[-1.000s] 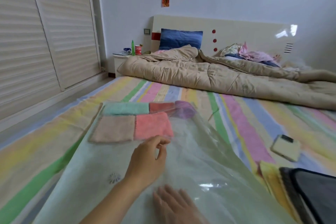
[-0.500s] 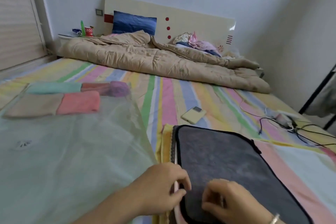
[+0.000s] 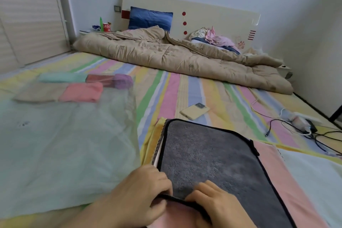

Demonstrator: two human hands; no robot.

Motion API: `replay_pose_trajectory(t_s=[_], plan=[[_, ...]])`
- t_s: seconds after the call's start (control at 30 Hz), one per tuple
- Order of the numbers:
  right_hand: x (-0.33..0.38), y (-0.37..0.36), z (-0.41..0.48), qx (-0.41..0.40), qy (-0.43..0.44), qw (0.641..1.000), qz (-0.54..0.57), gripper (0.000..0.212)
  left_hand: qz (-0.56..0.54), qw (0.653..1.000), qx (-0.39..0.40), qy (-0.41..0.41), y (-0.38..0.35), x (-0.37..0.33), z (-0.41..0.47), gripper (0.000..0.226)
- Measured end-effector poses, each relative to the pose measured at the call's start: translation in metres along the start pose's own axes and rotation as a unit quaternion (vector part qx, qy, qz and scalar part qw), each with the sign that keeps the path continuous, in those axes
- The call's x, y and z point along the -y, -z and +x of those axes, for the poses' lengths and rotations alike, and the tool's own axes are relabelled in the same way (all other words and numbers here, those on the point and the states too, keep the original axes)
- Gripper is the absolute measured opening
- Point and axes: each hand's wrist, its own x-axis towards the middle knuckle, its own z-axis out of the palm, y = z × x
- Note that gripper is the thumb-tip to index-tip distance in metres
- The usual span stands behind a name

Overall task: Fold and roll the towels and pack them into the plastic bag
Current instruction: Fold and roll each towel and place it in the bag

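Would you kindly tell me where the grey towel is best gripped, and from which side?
The near black-trimmed hem, from the near side: the grey towel lies flat on the pink towel, and there left hand and right hand pinch a lifted edge.

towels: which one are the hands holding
The grey towel with black trim, lying right of the plastic bag; the left hand and right hand both pinch its near edge.

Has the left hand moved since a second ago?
Yes. The left hand has gone rightward off the plastic bag to grip the grey towel at its near edge.
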Motion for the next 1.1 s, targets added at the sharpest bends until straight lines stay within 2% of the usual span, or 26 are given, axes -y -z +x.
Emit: replay_pose_trajectory(t_s=[0.07,0.13,0.23,0.3,0.37,0.43,0.53,0.63,0.77,1.1], plan=[[-0.005,0.004,-0.004,-0.01,0.008,1.0,-0.01,0.018,-0.019,0.998,-0.014,0.055,0.001,-0.001,0.004,0.01],[-0.02,0.009,-0.011,-0.028,-0.002,0.999,-0.015,0.011,-0.076,0.986,-0.021,0.144,0.0,0.001,0.009,0.012],[-0.049,0.018,-0.024,-0.017,-0.048,0.999,0.009,0.029,-0.194,0.944,-0.043,0.263,-0.005,0.011,0.017,0.017],[-0.07,0.026,-0.036,0.016,-0.075,0.996,0.043,0.039,-0.242,0.918,-0.058,0.309,-0.01,0.016,0.022,0.023],[-0.083,0.037,-0.046,0.016,-0.104,0.993,0.057,0.037,-0.259,0.901,-0.077,0.34,-0.014,0.02,0.028,0.024],[-0.093,0.05,-0.05,-0.009,-0.154,0.988,0.029,0.031,-0.264,0.89,-0.107,0.357,-0.016,0.025,0.037,0.024],[-0.112,0.064,-0.036,-0.042,-0.24,0.966,-0.08,0.024,-0.256,0.88,-0.154,0.371,-0.013,0.034,0.059,0.026],[-0.138,0.068,-0.009,-0.134,-0.293,0.947,0.019,0.01,-0.209,0.885,-0.182,0.374,-0.012,0.047,0.086,0.026],[-0.176,0.063,0.024,-0.143,-0.344,0.919,0.13,0.012,-0.142,0.903,-0.176,0.364,-0.017,0.073,0.117,0.024],[-0.218,0.045,0.051,-0.137,-0.384,0.902,0.141,0.017,-0.083,0.923,-0.124,0.354,-0.038,0.114,0.144,0.033]])
